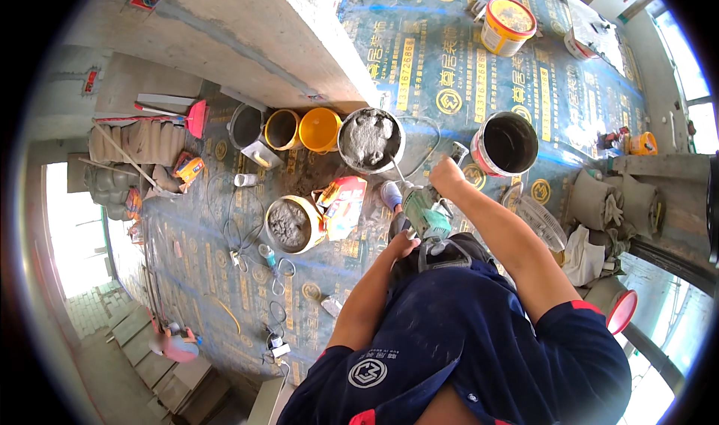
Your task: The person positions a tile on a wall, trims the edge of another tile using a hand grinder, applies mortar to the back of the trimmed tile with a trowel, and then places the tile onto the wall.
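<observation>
A green handheld power mixer (431, 214) is in front of my body. My right hand (447, 178) is closed round the mixer's grey side handle (458, 153). At its other side my left hand (404, 244) is closed on a grip, mostly covered by the fingers. A thin metal shaft (399, 170) slants from the mixer into a bucket of grey mortar (367, 137). Its lower end is hidden in the lumpy mix. A second bucket (288, 224) with grey mortar stands nearer on the left, touching a red and white bag (344, 206).
A dark-lined bucket (509, 144) stands right of my right hand. Yellow buckets (320, 129) line the wall at left. Cables and a blue plug (267, 254) lie on the printed floor sheet. A person (176, 344) is at the lower left. A white fan-like grille (541, 221) lies right.
</observation>
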Demonstrator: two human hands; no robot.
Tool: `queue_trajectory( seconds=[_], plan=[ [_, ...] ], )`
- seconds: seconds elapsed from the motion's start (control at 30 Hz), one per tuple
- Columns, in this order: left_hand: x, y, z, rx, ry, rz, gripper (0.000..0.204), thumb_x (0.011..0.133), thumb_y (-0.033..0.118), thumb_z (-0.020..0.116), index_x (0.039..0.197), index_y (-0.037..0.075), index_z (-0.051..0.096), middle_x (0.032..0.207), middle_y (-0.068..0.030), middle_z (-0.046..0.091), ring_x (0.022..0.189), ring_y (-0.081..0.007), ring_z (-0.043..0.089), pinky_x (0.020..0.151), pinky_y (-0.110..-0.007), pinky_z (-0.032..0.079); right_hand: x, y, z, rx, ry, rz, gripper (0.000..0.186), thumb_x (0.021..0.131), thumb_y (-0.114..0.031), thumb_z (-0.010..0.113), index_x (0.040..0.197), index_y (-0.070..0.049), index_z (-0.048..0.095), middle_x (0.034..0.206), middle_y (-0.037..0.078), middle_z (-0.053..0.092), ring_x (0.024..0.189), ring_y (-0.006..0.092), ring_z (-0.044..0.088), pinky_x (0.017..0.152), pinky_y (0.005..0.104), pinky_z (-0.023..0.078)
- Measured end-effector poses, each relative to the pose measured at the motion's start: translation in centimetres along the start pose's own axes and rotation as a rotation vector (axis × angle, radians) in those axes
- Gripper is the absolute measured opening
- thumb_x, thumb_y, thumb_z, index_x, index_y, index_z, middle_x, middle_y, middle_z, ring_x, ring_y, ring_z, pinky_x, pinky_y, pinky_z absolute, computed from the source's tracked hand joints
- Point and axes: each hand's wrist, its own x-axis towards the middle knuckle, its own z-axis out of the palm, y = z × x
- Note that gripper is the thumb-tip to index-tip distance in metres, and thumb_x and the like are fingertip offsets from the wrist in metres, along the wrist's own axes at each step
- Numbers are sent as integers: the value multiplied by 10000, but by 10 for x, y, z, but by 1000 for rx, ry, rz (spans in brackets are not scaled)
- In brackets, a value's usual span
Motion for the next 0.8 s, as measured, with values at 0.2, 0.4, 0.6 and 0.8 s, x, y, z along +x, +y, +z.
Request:
queue_trajectory(
  seconds=[0.2, 0.4, 0.6, 0.8],
  plan=[
    [11, -40, 8, -35, 36, 72, 350, 818, 245, 585, 1043, -23, 595, 959, -244, 646, 968, -381, 612, 827, -405, 458, 1, -6, -17, -26, 40, 3, 146, 807, -194, 595, 861, -169, 728, 888, -4, 704, 889, 181, 657, 827, 346, 424],
    [14, -41, 13, 3, 25, 88, 362, 823, 246, 586, 1065, -23, 586, 992, -243, 642, 986, -384, 606, 839, -405, 459, -1, -5, -11, -19, 17, -5, 149, 816, -200, 588, 865, -174, 726, 899, 1, 702, 886, 179, 657, 820, 358, 428],
    [11, -24, 11, -13, 8, 97, 377, 819, 234, 607, 1101, -15, 579, 1028, -239, 640, 1012, -370, 601, 860, -394, 455, -2, -5, -7, -70, 11, 7, 144, 821, -213, 592, 875, -185, 722, 888, -8, 702, 886, 174, 657, 819, 358, 426],
    [17, -53, 16, 14, 33, 78, 394, 825, 236, 611, 1140, 2, 581, 1047, -227, 643, 1026, -360, 599, 873, -387, 452, -3, -8, -23, -65, 10, -33, 142, 823, -211, 591, 867, -189, 724, 864, -18, 702, 881, 172, 655, 787, 352, 420]
  ],
)
